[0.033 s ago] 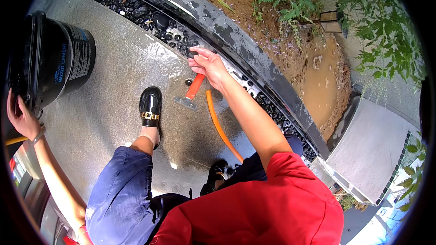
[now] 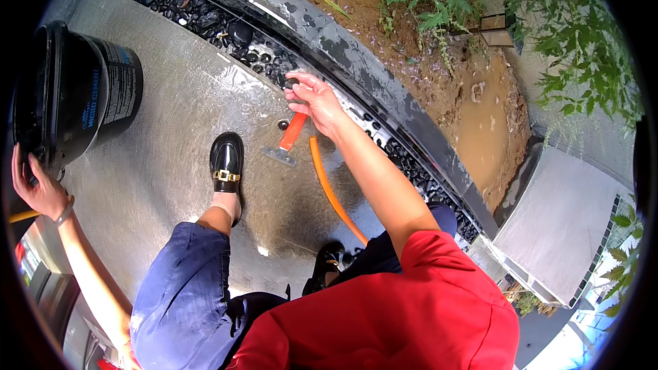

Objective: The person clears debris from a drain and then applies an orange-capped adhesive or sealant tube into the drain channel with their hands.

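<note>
My right hand (image 2: 315, 101) is over the strip of dark pebbles, its fingers curled and pinching a black pebble (image 2: 292, 83). Just below it lies a scraper (image 2: 293, 131) with a red handle and a flat blade; the hand hides the handle's upper end. A loose black pebble (image 2: 283, 125) rests on the wet floor beside the scraper. At the far left, my left hand (image 2: 40, 188) is by the lower edge of a black bucket (image 2: 82, 96), fingers stretched and apart. Whether those fingertips touch the rim I cannot tell.
The pebble channel (image 2: 205, 24) runs diagonally along a dark stone curb (image 2: 343, 48). Beyond it are muddy soil (image 2: 490, 130) and leafy plants (image 2: 569, 55). An orange hose (image 2: 329, 192) curves across the floor near my feet (image 2: 226, 164). A pale slab (image 2: 558, 226) stands at right.
My left hand sits slightly lower and further from the bucket's edge. The right hand and the scraper look almost the same.
</note>
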`<state>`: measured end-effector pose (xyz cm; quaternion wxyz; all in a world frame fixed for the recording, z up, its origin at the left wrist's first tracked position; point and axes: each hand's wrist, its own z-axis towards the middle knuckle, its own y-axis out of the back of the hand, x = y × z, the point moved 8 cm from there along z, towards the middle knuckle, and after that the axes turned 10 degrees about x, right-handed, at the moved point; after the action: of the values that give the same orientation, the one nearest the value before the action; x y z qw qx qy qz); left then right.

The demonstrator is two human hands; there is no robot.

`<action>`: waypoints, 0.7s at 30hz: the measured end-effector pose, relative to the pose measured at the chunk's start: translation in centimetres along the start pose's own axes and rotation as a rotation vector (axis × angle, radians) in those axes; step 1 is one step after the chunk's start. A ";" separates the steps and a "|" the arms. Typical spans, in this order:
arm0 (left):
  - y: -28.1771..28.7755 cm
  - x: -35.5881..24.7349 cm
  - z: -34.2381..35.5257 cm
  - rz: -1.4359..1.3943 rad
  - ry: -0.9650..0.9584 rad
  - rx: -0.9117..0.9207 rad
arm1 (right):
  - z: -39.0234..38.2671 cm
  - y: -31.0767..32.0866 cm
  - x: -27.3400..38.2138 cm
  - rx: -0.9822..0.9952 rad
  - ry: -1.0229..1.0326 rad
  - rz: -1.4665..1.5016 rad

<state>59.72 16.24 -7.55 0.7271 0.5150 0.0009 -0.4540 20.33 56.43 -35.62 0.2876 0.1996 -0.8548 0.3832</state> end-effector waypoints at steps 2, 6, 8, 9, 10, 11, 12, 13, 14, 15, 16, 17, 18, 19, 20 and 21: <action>-2.3 -6.3 -2.0 -0.112 -0.170 -0.034 | -0.6 1.8 -0.5 -0.116 -0.005 0.013; -9.4 -16.6 -7.1 -0.331 -0.228 0.266 | 0.5 10.2 -4.6 -0.394 -0.050 -0.146; -13.2 -16.9 -9.4 -0.376 -0.081 0.610 | 0.9 11.4 -4.5 -0.478 -0.102 -0.410; -14.7 -17.3 -10.1 -0.484 -0.043 0.708 | 2.0 12.0 -4.5 -0.460 -0.061 -0.658; -16.2 -16.3 -11.3 -0.543 0.028 0.801 | 2.5 13.2 -5.0 -0.495 -0.091 -0.825; -17.1 -15.8 -12.2 -0.570 0.084 0.836 | 2.7 12.1 -4.6 -0.513 -0.128 -0.989; -17.8 -15.3 -13.0 -0.606 0.138 0.864 | 2.7 10.8 -3.6 -0.533 -0.159 -1.162; -17.9 -14.8 -13.5 -0.593 0.136 0.870 | 2.6 10.2 -3.1 -0.552 -0.171 -1.134; -18.0 -14.4 -13.9 -0.615 0.170 0.866 | 2.5 10.3 -3.1 -0.573 -0.151 -1.093; -18.1 -14.0 -14.2 -0.637 0.204 0.861 | 2.6 10.7 -3.2 -0.593 -0.131 -1.052; -18.3 -13.6 -14.6 -0.658 0.237 0.857 | 2.9 11.2 -3.3 -0.614 -0.111 -1.011; -19.1 -13.2 -14.8 -0.655 0.232 0.877 | 4.1 13.7 -5.3 -0.517 -0.031 -0.765; -19.1 -12.6 -15.1 -0.653 0.248 0.876 | 4.5 13.4 -5.7 -0.462 -0.022 -0.699; -19.0 -12.2 -15.3 -0.651 0.263 0.876 | 4.7 13.2 -6.0 -0.409 -0.014 -0.632; -19.0 -11.9 -15.5 -0.647 0.277 0.878 | 4.8 12.9 -6.3 -0.357 -0.006 -0.563; -18.9 -11.4 -15.9 -0.635 0.290 0.880 | 4.3 12.1 -5.8 -0.378 -0.021 -0.601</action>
<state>47.92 34.60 -23.75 0.2636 0.8013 0.0665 -0.5329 16.50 61.40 -48.24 0.4104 0.3895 -0.8165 0.1144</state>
